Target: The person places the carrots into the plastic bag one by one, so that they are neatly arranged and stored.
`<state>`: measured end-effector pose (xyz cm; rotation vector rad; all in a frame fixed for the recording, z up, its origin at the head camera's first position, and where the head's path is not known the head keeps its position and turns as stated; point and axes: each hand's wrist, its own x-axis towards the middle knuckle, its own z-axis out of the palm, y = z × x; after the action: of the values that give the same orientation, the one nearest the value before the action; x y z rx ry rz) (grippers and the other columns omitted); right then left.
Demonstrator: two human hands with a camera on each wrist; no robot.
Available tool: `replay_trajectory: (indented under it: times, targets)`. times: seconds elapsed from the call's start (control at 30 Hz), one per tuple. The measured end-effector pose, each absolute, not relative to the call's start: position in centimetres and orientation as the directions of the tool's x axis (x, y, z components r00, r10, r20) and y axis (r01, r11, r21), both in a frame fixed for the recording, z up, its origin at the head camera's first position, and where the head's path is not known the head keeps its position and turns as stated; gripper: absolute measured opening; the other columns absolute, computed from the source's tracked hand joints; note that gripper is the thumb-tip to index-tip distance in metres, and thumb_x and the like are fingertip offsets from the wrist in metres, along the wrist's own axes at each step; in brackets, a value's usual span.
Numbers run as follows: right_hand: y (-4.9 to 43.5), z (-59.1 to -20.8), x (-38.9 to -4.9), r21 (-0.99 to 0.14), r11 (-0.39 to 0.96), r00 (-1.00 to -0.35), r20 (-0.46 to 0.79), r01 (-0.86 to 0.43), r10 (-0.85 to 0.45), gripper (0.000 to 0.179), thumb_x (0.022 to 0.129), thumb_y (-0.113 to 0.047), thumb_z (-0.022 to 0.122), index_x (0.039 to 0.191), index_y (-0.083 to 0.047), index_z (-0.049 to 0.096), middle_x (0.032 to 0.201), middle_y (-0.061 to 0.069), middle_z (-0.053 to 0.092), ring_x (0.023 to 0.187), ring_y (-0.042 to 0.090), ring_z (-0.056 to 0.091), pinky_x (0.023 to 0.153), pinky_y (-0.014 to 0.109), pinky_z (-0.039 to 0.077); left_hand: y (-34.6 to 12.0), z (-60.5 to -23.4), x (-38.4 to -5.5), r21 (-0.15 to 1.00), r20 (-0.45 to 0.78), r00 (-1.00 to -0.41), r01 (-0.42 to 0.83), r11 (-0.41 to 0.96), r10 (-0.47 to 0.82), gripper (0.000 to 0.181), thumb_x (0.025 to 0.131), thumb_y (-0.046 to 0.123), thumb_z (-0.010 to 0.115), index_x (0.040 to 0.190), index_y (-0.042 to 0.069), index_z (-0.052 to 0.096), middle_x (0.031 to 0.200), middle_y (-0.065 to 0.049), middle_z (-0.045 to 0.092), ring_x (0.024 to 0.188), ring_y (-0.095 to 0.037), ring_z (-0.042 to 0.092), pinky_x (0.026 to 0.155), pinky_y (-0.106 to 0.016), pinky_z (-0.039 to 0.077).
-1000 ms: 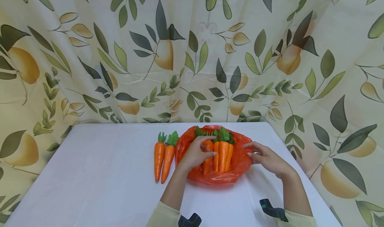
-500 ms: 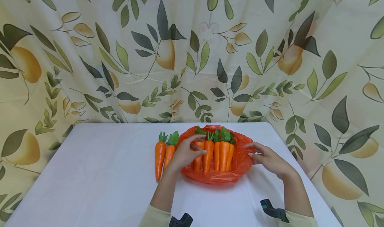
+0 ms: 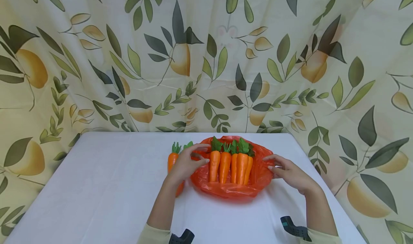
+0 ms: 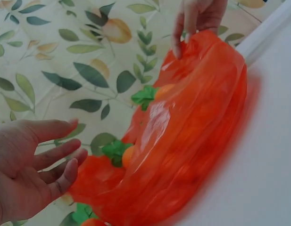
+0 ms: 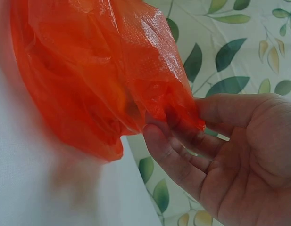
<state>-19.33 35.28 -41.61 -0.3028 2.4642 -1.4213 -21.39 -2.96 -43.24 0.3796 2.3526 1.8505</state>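
Note:
A red plastic bag (image 3: 226, 191) lies spread on the table with its mouth wide. Several orange carrots (image 3: 224, 168) with green tops rest side by side in it. My left hand (image 3: 185, 165) is at the bag's left rim, fingers apart and holding nothing, as the left wrist view also shows. Thumb and fingers of my right hand (image 5: 244, 150) pinch the bag's right edge. Left of the bag, two more carrots lie on the table, one of them an upright-lying carrot (image 3: 172, 160), both partly hidden by my left hand and forearm.
The white table (image 3: 106, 186) extends to the left and in front of the bag. Behind it hangs a curtain (image 3: 206, 57) printed with leaves and fruit. The table's right edge runs close beyond my right forearm.
My left hand has moved left, off the carrots in the bag to its left rim, uncovering them and covering part of the loose carrots. My right hand has stayed at the bag's right edge.

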Motion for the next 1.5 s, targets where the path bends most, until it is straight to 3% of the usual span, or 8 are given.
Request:
replay_trajectory:
  times: [0.17,0.37,0.53,0.67,0.87,1.23,1.5]
  targets:
    - [35.2,-41.6,-19.1,-0.868,0.495,-0.941,-0.139,-0.034,-0.309,0.037,0.107,-0.011,0.055,0.142,0.000,0.053,0.141,0.026,0.051,0.109,0.033,0.065,0.091,0.039,0.057,-4.7,-43.4,-21.1,0.970,0.064,-0.973,0.112,0.215,0.221,0.043,0.095,0.009,0.075,0.136,0.021,0.068,0.131,-0.004,0.066,0.101,-0.025,0.062,0.080,-0.036,0.057]
    - [35.2,-41.8,-19.2,-0.873,0.484,-0.938,-0.124,-0.051,-0.323,0.036,0.107,-0.010,0.055,0.141,0.000,0.054,0.140,0.027,0.052,0.110,0.033,0.065,0.090,0.035,0.057,-7.5,-43.8,-21.1,0.969,0.056,-0.984,0.095,0.230,0.167,0.044,0.094,0.010,0.077,0.135,0.021,0.069,0.131,-0.007,0.065,0.105,-0.025,0.062,0.084,-0.044,0.058]
    - [35.2,-41.8,-19.3,-0.871,0.489,-0.939,-0.128,-0.048,-0.320,0.036,0.107,-0.011,0.054,0.141,0.000,0.054,0.142,0.027,0.051,0.110,0.033,0.065,0.091,0.036,0.057,-10.1,-44.7,-21.3,0.956,0.021,-0.993,0.055,0.288,0.120,0.043,0.093,0.011,0.078,0.134,0.022,0.070,0.130,-0.005,0.065,0.110,-0.026,0.059,0.083,-0.039,0.057]
    - [35.2,-41.8,-19.4,-0.870,0.492,-0.940,-0.137,-0.038,-0.314,0.036,0.107,-0.010,0.054,0.142,-0.001,0.054,0.144,0.027,0.050,0.111,0.033,0.065,0.091,0.037,0.057,-11.7,-45.4,-21.5,0.950,-0.007,-0.995,0.024,0.311,0.097,0.044,0.094,0.011,0.077,0.136,0.021,0.069,0.133,-0.005,0.064,0.113,-0.029,0.058,0.081,-0.044,0.058]
    - [35.3,-41.9,-19.2,-0.865,0.501,-0.944,-0.144,-0.025,-0.296,0.037,0.107,-0.011,0.055,0.142,-0.001,0.054,0.146,0.027,0.048,0.111,0.033,0.065,0.093,0.042,0.057,-13.6,-46.8,-21.5,0.951,-0.054,-0.996,-0.031,0.309,0.066,0.046,0.095,0.012,0.075,0.140,0.016,0.065,0.140,-0.011,0.060,0.109,-0.030,0.061,0.080,-0.044,0.057]
    - [35.1,-42.0,-19.4,-0.866,0.497,-0.940,-0.130,-0.047,-0.315,0.035,0.107,-0.010,0.055,0.141,-0.001,0.055,0.144,0.028,0.050,0.111,0.034,0.065,0.091,0.040,0.057,-14.9,-48.9,-21.4,0.956,-0.145,-0.985,-0.115,0.271,0.094,0.050,0.096,0.016,0.074,0.144,0.018,0.061,0.142,-0.017,0.059,0.103,-0.026,0.066,0.082,-0.037,0.056]
    - [35.1,-42.2,-19.5,-0.859,0.510,-0.941,-0.135,-0.044,-0.309,0.035,0.107,-0.011,0.055,0.141,-0.001,0.055,0.143,0.028,0.050,0.108,0.033,0.067,0.092,0.044,0.057,-14.8,-49.5,-21.4,0.965,-0.135,-0.977,-0.092,0.246,0.164,0.051,0.094,0.014,0.076,0.143,0.023,0.063,0.145,-0.012,0.057,0.101,-0.026,0.064,0.080,-0.036,0.052]
